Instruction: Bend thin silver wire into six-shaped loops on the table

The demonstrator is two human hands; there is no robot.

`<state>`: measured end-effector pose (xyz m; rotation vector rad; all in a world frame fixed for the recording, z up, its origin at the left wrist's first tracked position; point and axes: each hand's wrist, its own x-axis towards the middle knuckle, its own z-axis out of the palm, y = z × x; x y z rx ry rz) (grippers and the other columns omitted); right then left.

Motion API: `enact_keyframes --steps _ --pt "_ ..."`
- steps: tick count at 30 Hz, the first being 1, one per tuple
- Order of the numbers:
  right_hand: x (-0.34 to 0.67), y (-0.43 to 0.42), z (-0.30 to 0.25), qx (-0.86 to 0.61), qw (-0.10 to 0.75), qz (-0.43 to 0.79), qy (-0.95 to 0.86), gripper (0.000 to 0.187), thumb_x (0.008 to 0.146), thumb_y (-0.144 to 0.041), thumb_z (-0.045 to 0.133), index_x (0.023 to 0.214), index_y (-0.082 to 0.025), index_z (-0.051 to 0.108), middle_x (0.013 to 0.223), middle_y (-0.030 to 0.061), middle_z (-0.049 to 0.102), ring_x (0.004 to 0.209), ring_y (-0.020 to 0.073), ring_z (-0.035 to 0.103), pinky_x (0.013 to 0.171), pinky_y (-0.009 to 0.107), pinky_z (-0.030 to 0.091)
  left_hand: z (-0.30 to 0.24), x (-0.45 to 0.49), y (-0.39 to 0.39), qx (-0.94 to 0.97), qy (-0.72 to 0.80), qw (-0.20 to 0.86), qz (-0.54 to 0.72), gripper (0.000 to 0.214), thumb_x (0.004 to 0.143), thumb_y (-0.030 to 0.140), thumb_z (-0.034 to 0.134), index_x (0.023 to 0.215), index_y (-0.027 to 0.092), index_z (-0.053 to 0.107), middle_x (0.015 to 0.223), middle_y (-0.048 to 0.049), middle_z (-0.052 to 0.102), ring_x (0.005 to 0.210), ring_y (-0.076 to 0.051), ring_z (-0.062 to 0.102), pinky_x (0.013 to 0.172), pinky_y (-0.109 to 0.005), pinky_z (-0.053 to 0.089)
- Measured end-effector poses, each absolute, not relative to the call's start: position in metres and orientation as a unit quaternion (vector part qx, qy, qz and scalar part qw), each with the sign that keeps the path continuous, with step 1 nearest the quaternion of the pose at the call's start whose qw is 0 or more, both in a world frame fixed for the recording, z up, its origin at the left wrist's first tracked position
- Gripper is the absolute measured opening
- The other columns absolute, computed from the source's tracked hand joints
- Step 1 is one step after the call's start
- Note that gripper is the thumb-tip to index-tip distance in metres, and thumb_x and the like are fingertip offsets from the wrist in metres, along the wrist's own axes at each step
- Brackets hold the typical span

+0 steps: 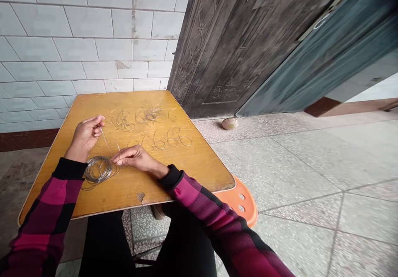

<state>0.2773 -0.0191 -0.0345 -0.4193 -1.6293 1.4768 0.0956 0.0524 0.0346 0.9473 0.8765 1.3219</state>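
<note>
On yellow wood tabletop (192, 165), L hand (87, 137) is pinching a straight end of silver wire coil (98, 170), R hand (136, 159) is resting fingertips (114, 158) at coil edge, grip unclear, w/ wire 6-shaped loops (179, 137) lying flat beyond.

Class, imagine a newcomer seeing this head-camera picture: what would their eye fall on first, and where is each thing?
The eye goes first to the wire loops shaped like sixes, laid in rows across the far half of the yellow wooden tabletop. Nearer the person, a coil of thin silver wire lies under the right hand, while the left hand seems to pinch a wire strand. A bright orange stool shows beyond the table's near right corner.
</note>
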Motion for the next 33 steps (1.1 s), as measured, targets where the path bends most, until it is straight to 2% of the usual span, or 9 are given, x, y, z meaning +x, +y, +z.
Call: enact_keyframes --steps 4,8,11,15,20,25,28,33 --pt "0.277 -0.022 -0.030 -0.180 0.438 0.605 -0.640 0.014 0.071 -0.032 0.076 0.084 -0.025 0.075 0.090 -0.0001 0.075 0.089 0.0136 0.069 0.092 0.034 0.051 0.035 0.098 0.050 0.444 0.382 0.574 0.572 0.019 0.063 0.024 0.079 0.070 0.012 0.066 0.057 0.0015 0.056 0.039 0.000 0.035 0.034 -0.014 0.022" --pt "0.280 -0.022 -0.025 -0.189 0.479 0.629 -0.583 0.017 0.069 -0.034 0.077 0.082 -0.023 0.075 0.089 0.0008 0.075 0.086 0.0131 0.069 0.089 0.034 0.053 0.041 0.106 0.036 0.521 0.387 0.521 0.555 0.027 0.064 0.028 0.078 0.085 0.012 0.069 0.082 -0.0065 0.070 0.043 -0.001 0.038 0.036 -0.017 0.024" --pt "0.284 -0.018 -0.022 -0.177 0.535 0.653 -0.507 0.020 0.068 -0.035 0.079 0.082 -0.022 0.074 0.089 0.0005 0.075 0.089 0.0137 0.070 0.087 0.033 0.054 0.042 0.113 0.024 0.512 0.384 0.545 0.542 0.033 0.066 0.028 0.077 0.094 0.013 0.068 0.092 -0.0082 0.071 0.047 -0.003 0.043 0.040 -0.017 0.029" --pt "0.289 -0.015 -0.018 -0.158 0.569 0.675 -0.442 0.021 0.067 -0.033 0.081 0.082 -0.021 0.073 0.089 -0.0002 0.075 0.090 0.0121 0.069 0.089 0.028 0.053 0.028 0.127 0.014 0.477 0.343 0.634 0.503 0.026 0.069 0.026 0.074 0.088 0.011 0.067 0.087 -0.0076 0.069 0.059 -0.007 0.056 0.050 -0.019 0.042" --pt "0.292 -0.013 -0.015 -0.185 0.573 0.676 -0.426 0.021 0.068 -0.032 0.079 0.081 -0.018 0.071 0.089 0.0024 0.075 0.087 0.0137 0.070 0.083 0.028 0.055 0.010 0.139 0.013 0.407 0.312 0.695 0.504 0.020 0.065 0.019 0.078 0.079 0.011 0.067 0.073 -0.0031 0.066 0.064 -0.008 0.059 0.057 -0.017 0.045" --pt "0.301 -0.003 -0.015 -0.256 0.626 0.625 -0.390 0.029 0.067 -0.029 0.078 0.092 -0.019 0.068 0.080 -0.0002 0.073 0.064 0.0083 0.066 0.061 0.020 0.054 0.015 0.141 0.011 0.419 0.324 0.643 0.554 0.021 0.061 0.019 0.080 0.076 0.012 0.067 0.075 -0.0024 0.066 0.062 -0.006 0.056 0.057 -0.017 0.044" --pt "0.304 0.002 -0.017 -0.309 0.652 0.564 -0.402 0.034 0.071 -0.033 0.074 0.101 -0.019 0.066 0.078 -0.0009 0.071 0.062 0.0077 0.063 0.061 0.021 0.053 0.016 0.144 0.009 0.437 0.335 0.620 0.559 0.023 0.061 0.023 0.081 0.076 0.013 0.067 0.075 -0.0027 0.066 0.062 -0.008 0.056 0.058 -0.020 0.045" --pt "0.304 0.004 -0.025 -0.362 0.636 0.444 -0.517 0.047 0.081 -0.035 0.061 0.126 -0.022 0.058 0.077 -0.0019 0.066 0.062 0.0086 0.059 0.061 0.023 0.051 0.013 0.146 0.009 0.441 0.336 0.614 0.562 0.025 0.060 0.025 0.081 0.076 0.012 0.067 0.074 -0.0028 0.065 0.062 -0.008 0.056 0.058 -0.021 0.045"
